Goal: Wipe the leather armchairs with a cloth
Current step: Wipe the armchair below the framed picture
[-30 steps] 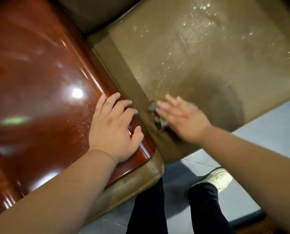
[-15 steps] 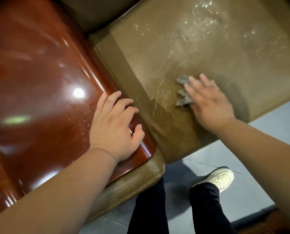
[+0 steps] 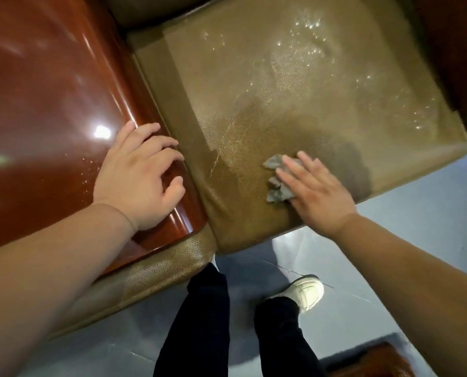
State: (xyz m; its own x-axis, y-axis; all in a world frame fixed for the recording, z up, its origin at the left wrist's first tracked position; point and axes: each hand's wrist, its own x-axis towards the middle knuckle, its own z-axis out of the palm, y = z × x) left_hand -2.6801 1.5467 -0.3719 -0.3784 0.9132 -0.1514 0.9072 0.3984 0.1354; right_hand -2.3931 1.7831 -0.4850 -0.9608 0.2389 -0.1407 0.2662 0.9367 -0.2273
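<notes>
The armchair's olive-brown leather seat cushion (image 3: pixel 294 85) fills the upper middle, with a damp darker patch near its front. A crumpled grey cloth (image 3: pixel 277 178) lies on that patch. My right hand (image 3: pixel 316 191) presses flat on the cloth with straight fingers, covering its right part. My left hand (image 3: pixel 138 178) rests on the glossy reddish-brown wooden armrest (image 3: pixel 55 99) at the left, fingers bent over its inner edge.
Grey floor tiles (image 3: pixel 417 213) lie below the seat's front edge. My dark-trousered legs (image 3: pixel 199 322) and a white shoe (image 3: pixel 307 292) stand close to the chair. A reddish object (image 3: pixel 371 360) shows at the bottom right. Another dark red armrest (image 3: pixel 455 50) borders the seat's right side.
My right hand slid the cloth from the seat's front left corner rightwards, then back toward the front edge. My left hand stayed on the armrest.
</notes>
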